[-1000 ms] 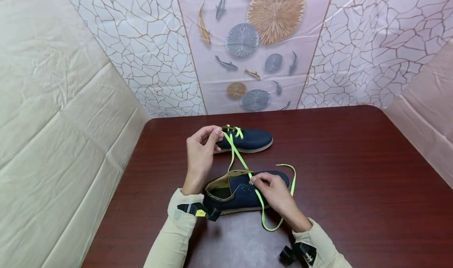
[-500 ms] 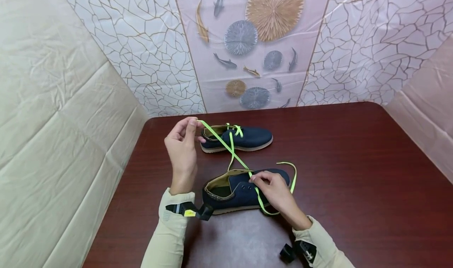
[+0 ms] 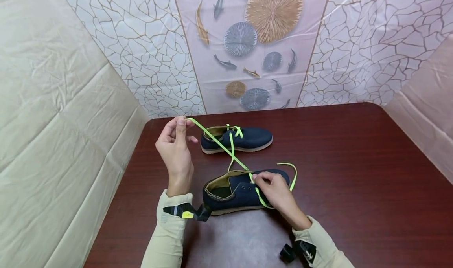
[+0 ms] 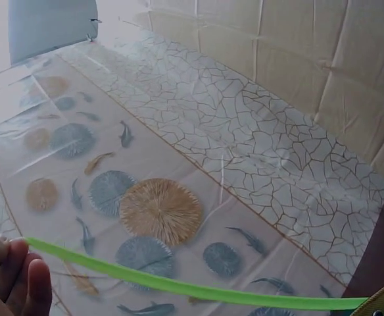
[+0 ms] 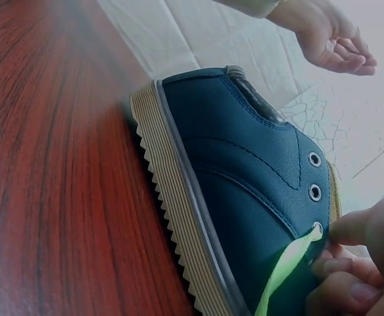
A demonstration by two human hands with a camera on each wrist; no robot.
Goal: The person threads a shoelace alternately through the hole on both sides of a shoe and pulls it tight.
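In the head view a navy lace-up shoe (image 3: pixel 235 199) with a tan sole sits before me, toe to the right. My left hand (image 3: pixel 175 152) is raised at its upper left and pinches a neon-green shoelace (image 3: pixel 216 140), which runs taut down to the shoe's eyelets. My right hand (image 3: pixel 275 189) is at the lacing, thumb and fingers gripping the edge of the eyelet flap. In the right wrist view, the shoelace (image 5: pixel 285 266) comes through one metal eyelet beside those fingers. Two further eyelets (image 5: pixel 314 192) hold no lace.
A matching navy shoe (image 3: pixel 255 138) stands behind, with a green lace in it and one strand hanging toward the near shoe. Another lace end (image 3: pixel 294 173) curls on the dark red-brown table (image 3: pixel 354 173) past the toe. Patterned cloth (image 3: pixel 375 44) hangs behind the table.
My left hand has moved left and slightly up, drawing the shoelace out longer. The slack loop beside the right hand has shrunk greatly. The right hand has stayed at the lacing.
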